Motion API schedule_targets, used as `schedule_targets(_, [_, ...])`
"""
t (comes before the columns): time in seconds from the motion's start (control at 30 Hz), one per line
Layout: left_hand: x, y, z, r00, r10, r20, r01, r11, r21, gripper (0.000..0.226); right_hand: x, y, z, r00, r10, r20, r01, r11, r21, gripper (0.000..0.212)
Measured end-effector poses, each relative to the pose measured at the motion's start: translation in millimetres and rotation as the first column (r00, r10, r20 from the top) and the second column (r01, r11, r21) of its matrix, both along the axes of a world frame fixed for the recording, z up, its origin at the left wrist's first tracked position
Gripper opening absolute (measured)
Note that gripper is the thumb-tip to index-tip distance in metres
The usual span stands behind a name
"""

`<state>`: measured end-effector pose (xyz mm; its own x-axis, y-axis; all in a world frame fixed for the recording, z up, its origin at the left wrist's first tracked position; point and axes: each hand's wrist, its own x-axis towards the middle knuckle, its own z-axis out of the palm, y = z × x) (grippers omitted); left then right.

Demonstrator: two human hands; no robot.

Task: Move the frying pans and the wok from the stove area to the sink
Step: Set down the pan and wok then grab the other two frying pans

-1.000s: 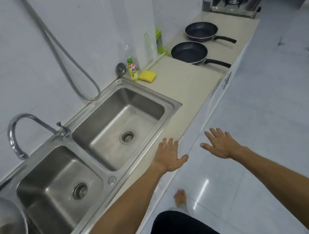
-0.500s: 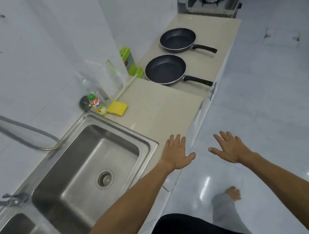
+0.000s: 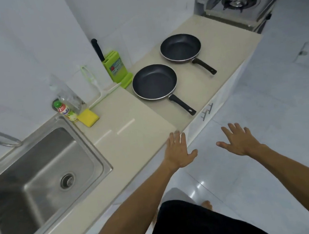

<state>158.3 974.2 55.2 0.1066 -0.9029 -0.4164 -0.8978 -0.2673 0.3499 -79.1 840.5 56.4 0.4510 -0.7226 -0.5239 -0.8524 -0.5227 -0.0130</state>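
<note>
The view has slid along the counter (image 3: 133,139) toward the stove (image 3: 240,1), bringing both round, dark non-stick frying pans closer. The near pan (image 3: 154,82) and far pan (image 3: 180,47) sit empty on the smooth beige top, straight black handles pointing out. The left hand (image 3: 177,153) and right hand (image 3: 238,141) hover flat, fingers spread, holding nothing, beside the empty steel sink (image 3: 100,158).

Two frying pans (image 3: 154,81) (image 3: 180,47) sit on the counter (image 3: 133,139) — both hands (image 3: 177,153) (image 3: 238,141) empty, spread.

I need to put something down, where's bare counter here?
Bare counter lies between the sink and the nearer frying pan, and between the farther frying pan and the stove. The wall side is crowded: bottle, sponge, knife block.
</note>
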Motion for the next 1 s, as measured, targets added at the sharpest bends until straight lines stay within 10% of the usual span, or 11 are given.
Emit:
schedule_targets(0.47, [-35.6,-161.0,-28.5,0.95,0.311,-0.031,-0.31,0.95,0.042,0.094,21.1,-167.6,-17.2,0.968,0.242,0.067,-0.246,0.967,0.06,0.087])
schedule_targets(1.0, [-14.1,-291.6,-49.3,0.59,0.806,-0.039,-0.775,0.58,0.252,0.094,38.4,-387.9,-23.5,0.956,0.293,0.016,-0.293,0.955,0.043,0.078])
